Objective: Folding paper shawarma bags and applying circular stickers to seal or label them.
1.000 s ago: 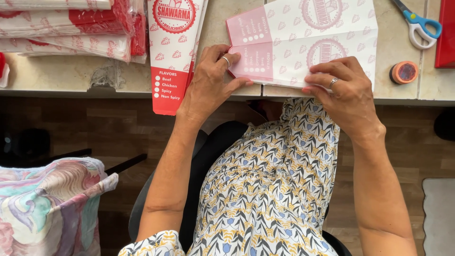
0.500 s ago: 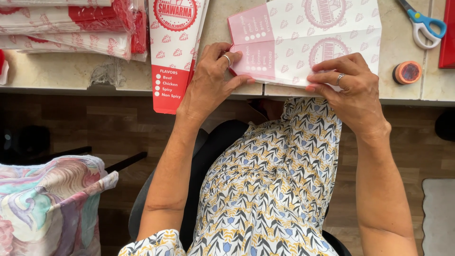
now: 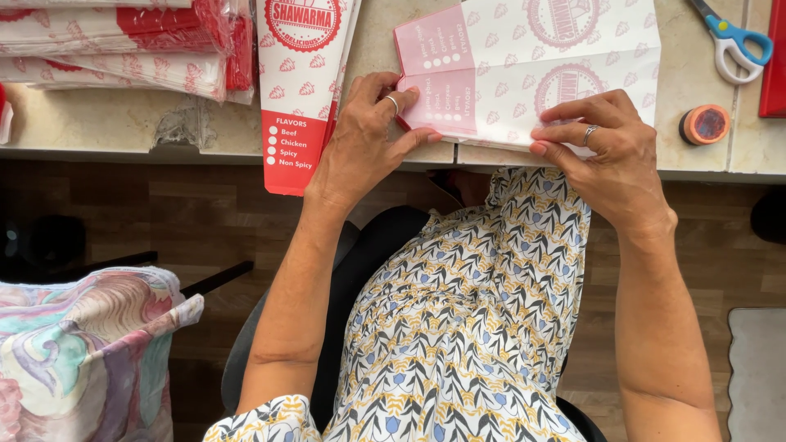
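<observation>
- Little has shifted since the earlier frames: my right hand point(image 3: 610, 151) has slid slightly right along the near fold, and the sheet sits about where it was.
- My left hand point(image 3: 364, 135) pinches the pink left edge of the printed paper sheet point(image 3: 524, 69), thumb on top; the right hand's grip is flat, fingers pressed together on the near crease.
- I judge the folding partly done: one flap lies doubled over, while the rest is still open and flat.
- That sheet lies at the near edge of the bench point(image 3: 106, 123), slightly overhanging it.
- Room is tight: a finished cone sleeve point(image 3: 299, 90) just left, wrapped stacks point(image 3: 123, 45) far left, tape roll point(image 3: 704, 124) and scissors point(image 3: 733, 41) right.
</observation>
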